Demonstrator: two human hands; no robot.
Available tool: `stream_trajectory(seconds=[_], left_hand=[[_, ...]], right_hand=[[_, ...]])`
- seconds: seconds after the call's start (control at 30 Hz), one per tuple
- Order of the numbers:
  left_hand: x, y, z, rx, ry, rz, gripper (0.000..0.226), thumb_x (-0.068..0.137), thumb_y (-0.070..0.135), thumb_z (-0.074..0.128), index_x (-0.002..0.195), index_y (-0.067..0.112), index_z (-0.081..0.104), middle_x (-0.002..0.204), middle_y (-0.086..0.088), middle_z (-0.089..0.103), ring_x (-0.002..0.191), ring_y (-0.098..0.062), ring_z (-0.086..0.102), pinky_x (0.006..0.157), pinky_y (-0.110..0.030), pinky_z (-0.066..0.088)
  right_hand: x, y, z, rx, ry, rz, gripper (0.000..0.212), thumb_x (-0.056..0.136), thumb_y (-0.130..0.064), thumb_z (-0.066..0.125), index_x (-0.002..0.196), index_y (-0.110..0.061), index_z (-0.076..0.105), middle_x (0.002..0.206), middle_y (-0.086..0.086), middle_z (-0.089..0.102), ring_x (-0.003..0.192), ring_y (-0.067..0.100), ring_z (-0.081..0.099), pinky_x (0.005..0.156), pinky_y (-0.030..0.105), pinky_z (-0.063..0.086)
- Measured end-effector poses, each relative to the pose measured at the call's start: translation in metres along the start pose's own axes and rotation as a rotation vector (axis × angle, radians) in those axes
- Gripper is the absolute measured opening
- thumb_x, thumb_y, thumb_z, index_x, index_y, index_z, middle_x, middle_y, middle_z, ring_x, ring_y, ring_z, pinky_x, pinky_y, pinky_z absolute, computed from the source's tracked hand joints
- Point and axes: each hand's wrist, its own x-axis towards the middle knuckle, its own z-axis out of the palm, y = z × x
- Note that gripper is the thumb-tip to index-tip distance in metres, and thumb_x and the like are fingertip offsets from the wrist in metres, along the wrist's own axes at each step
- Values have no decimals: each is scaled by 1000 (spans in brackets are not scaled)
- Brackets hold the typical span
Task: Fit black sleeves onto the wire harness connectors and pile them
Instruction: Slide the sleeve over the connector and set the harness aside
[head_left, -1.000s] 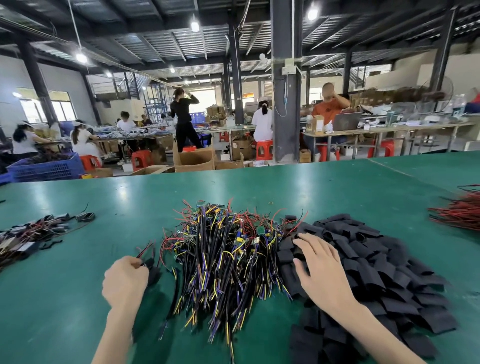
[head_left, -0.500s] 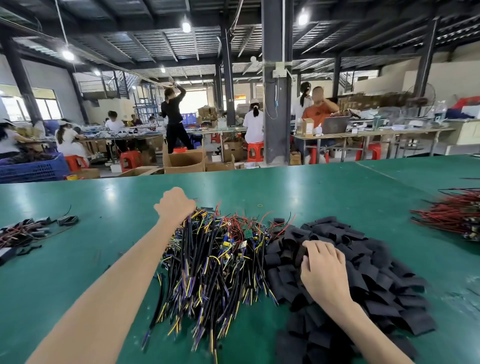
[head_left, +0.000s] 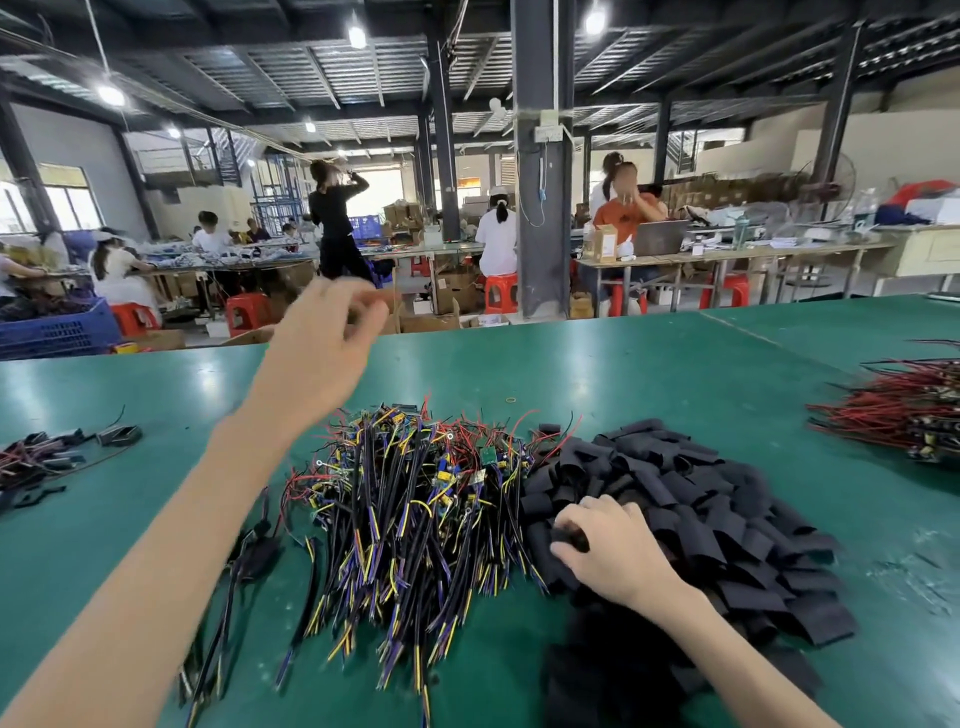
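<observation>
Hovering above the far edge of the harness pile (head_left: 405, 509), the left hand (head_left: 322, 343) is raised off the green surface (head_left: 675, 374) and touches nothing there; its fingers are bent and smeared by blur, so I cannot tell whether it holds anything. The right hand (head_left: 613, 551) rests low on the near left part of the sleeve pile (head_left: 727, 525), fingers curled, thumb and fingertips pinching one black sleeve (head_left: 571, 538) that lies against the heap. The two piles touch: the harnesses, black cables with yellow, blue and red leads, lie in the middle, with the flat black sleeves heaped just to their right. A few dark cables (head_left: 249, 561) lie beside the harness pile under the left forearm. At the left edge of the surface sits a smaller bundle (head_left: 47, 460) of dark and red wires, well apart from the piles; at the right edge lies a heap of red wires (head_left: 904, 410). A small yellow ring (head_left: 511, 400) lies beyond the harnesses. Behind the surface, people (head_left: 498, 234) sit on red stools (head_left: 501, 291).
</observation>
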Motion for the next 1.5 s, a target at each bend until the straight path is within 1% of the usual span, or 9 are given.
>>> stream_trajectory(seconds=[0.13,0.27,0.4,0.5,0.63,0.73,0.93,1.2,1.5], left_hand=[[-78,-3,35,224,1,108,20,98,17,47,91,11,64,86,-7,60,82,-28,56,71,-42,48],[-142,-14,77,355,-118,52,18,78,3,64,80,20,64,71,5,65,80,-23,61,86,-41,33],[-159,-18,92,239,-87,82,35,65,-7,58,87,18,69,76,6,66,77,-24,62,84,-33,31],[-163,-16,92,52,-89,-15,46,72,-20,61,101,15,69,88,3,63,77,-27,56,78,-26,29],[-170,-11,93,-77,-53,-30,16,91,10,60,101,20,68,87,11,59,76,-18,52,79,-25,27],[-170,-8,90,-80,3,9,27,93,33,44,93,23,70,86,15,59,73,-4,48,79,-29,30],[-175,-3,90,-19,67,112,30,91,31,43,87,21,71,87,12,62,79,-2,46,79,-30,31],[-175,5,91,-235,60,-10,12,88,18,56,89,21,68,87,21,56,84,6,46,87,-19,24],[-177,4,92,-156,25,22,20,92,30,49,89,24,67,88,19,58,79,2,47,82,-27,26]], right_hand=[[-5,0,-10,71,-25,-42,33,78,-57,57,92,-29,47,93,-10,44,100,14,47,83,30,30],[-7,-5,-13,-147,-198,-84,47,76,-60,58,102,-23,50,103,-5,52,105,19,49,87,33,32],[-6,-8,-9,-197,-173,-118,45,87,-49,54,117,-16,53,114,2,53,111,23,48,89,35,35],[-6,-9,-7,28,-80,-113,43,91,-41,54,126,-16,50,116,2,47,113,22,46,93,32,36],[-6,-15,-13,433,64,-89,38,87,-26,64,121,-11,57,105,-4,48,103,16,51,88,18,34],[-9,-22,-15,543,146,-90,33,83,-17,70,113,-9,60,101,-3,51,97,12,52,83,4,30],[-12,-28,-19,644,208,-82,31,79,-10,73,108,-10,62,100,1,55,90,10,53,78,3,33],[-11,-28,-16,808,140,-39,30,78,-4,72,101,-19,60,98,-12,53,92,-6,52,83,9,41],[-14,-31,-20,980,129,-58,33,76,0,73,97,-23,62,98,-10,59,92,1,56,82,13,45]])
